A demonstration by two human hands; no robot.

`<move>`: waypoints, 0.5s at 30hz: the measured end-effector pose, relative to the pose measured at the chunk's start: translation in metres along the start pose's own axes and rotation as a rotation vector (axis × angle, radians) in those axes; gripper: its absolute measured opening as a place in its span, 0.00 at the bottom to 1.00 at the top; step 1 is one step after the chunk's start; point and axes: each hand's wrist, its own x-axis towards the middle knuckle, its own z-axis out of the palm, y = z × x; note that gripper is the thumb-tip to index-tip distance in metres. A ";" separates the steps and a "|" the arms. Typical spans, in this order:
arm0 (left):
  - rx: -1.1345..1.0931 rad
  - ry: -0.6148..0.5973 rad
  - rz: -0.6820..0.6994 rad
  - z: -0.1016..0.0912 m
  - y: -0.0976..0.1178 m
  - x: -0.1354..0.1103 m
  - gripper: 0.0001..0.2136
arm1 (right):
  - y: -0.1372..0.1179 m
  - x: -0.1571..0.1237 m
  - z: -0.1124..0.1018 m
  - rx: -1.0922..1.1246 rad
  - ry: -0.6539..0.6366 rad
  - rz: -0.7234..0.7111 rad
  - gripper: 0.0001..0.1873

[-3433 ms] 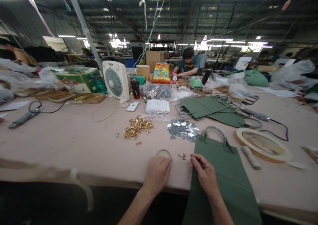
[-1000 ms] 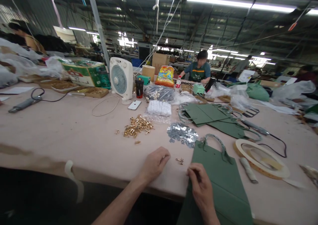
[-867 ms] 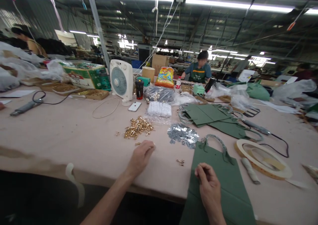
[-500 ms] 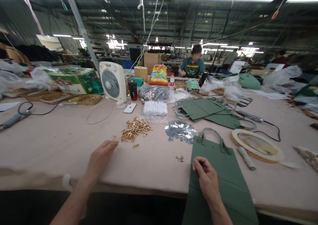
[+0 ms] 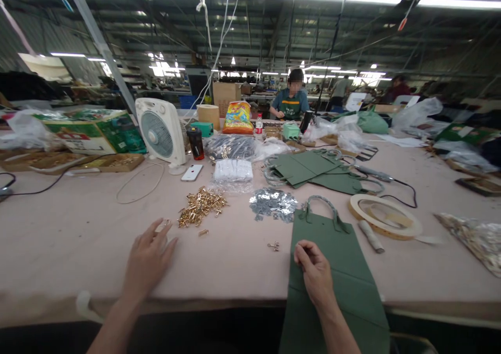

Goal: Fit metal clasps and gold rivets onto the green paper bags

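My left hand (image 5: 147,258) lies flat on the table with its fingers spread, fingertips next to a stray gold fitting beside the pile of gold metal fittings (image 5: 200,206). My right hand (image 5: 314,272) rests curled on the left edge of a green paper bag (image 5: 344,276) that hangs over the table's front edge; its fingers are pinched together on something I cannot make out. A single small gold clasp (image 5: 273,246) lies between the two hands. A heap of silver metal pieces (image 5: 274,205) sits just beyond the bag's rope handles.
A large tape roll (image 5: 385,216) and a small paper roll lie right of the bag. Farther back are stacked green bags (image 5: 313,169), a white fan (image 5: 160,131), a phone (image 5: 191,172), a black cup and plastic packets. A person sits working at the far side (image 5: 291,101).
My left hand has slid left from near the small clasp to beside the gold pile and opened flat. The clear round lid it was covering is gone from view. My right hand stays on the bag.
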 end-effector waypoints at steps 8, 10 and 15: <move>-0.598 -0.169 -0.047 0.026 0.158 0.005 0.16 | 0.001 0.003 0.001 0.031 0.005 0.008 0.18; -0.726 -0.314 -0.014 0.036 0.202 0.009 0.20 | 0.000 0.002 0.001 0.016 -0.004 0.011 0.18; -0.713 -0.529 0.032 0.056 0.272 0.029 0.16 | -0.003 0.000 0.000 -0.012 0.015 0.013 0.20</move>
